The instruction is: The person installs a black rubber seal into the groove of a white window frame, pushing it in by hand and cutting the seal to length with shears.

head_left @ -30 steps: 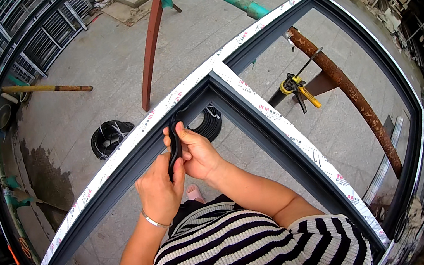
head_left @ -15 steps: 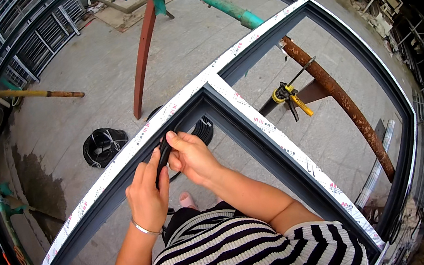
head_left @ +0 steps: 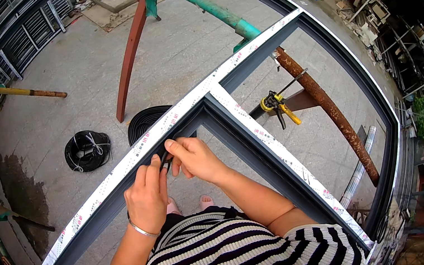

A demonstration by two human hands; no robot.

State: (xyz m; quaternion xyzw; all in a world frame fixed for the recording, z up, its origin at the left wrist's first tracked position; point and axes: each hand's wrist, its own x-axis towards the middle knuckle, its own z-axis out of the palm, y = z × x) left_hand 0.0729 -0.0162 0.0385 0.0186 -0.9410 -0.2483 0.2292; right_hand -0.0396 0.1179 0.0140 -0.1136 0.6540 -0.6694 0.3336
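Observation:
A large window frame [head_left: 283,151], dark inside and covered with white printed film on its upper faces, spans the view in front of me. At the inner edge of its long diagonal bar, near the corner with the cross bar, I hold a black rubber sealing strip [head_left: 164,162]. My left hand [head_left: 145,194] pinches it with thumb and fingers, a silver bangle on the wrist. Close beside it on the right, my right hand [head_left: 197,159] has its thumb pressed to the bar's inner edge and its fingers curled around the strip. The strip is mostly hidden by my fingers.
Beyond the bar, a flat coil of black strip [head_left: 145,122] and a tied black bundle [head_left: 87,150] lie on the paved floor. A yellow-handled caulking gun [head_left: 275,105] is seen through the right opening, near a rusty pipe [head_left: 328,117]. A green pipe [head_left: 201,4] supports the far side.
My view has shifted slightly, bringing the flat coil out above the bar. The strip between my hands, raised in a thick bend before, now sits lower and shows less. Both hands keep their grip.

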